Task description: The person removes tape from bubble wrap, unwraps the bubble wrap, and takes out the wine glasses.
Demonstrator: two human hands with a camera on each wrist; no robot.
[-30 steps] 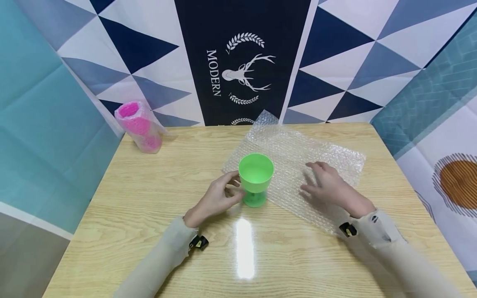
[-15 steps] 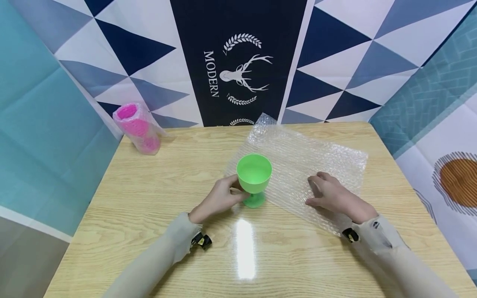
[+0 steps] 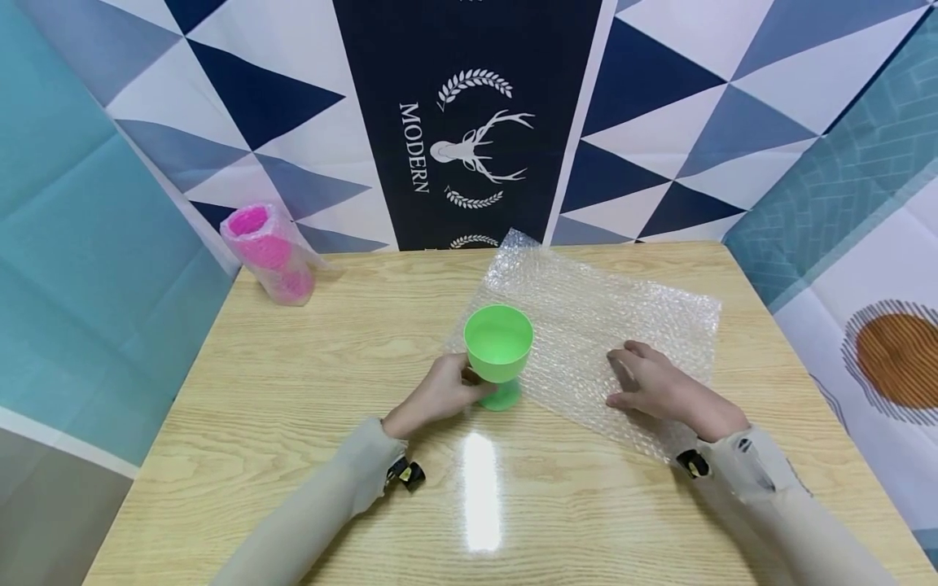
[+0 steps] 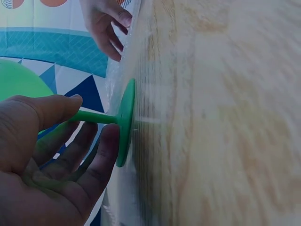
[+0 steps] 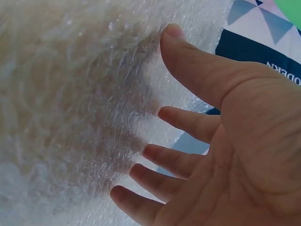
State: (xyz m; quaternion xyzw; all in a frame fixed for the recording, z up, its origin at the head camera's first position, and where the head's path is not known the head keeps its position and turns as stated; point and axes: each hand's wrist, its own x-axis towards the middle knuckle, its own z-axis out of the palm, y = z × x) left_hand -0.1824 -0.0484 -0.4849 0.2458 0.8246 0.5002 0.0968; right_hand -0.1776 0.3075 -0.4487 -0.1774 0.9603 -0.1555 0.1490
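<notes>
L hand pinches green plastic goblet by its stem, upright at near-left edge of clear bubble-wrap sheet. R hand spread over sheet's near-right part, contact unclear. Prob. best: light grip, goblet vertical, R hand steadying sheet.

the goblet is plastic, the tabletop glossy
</notes>
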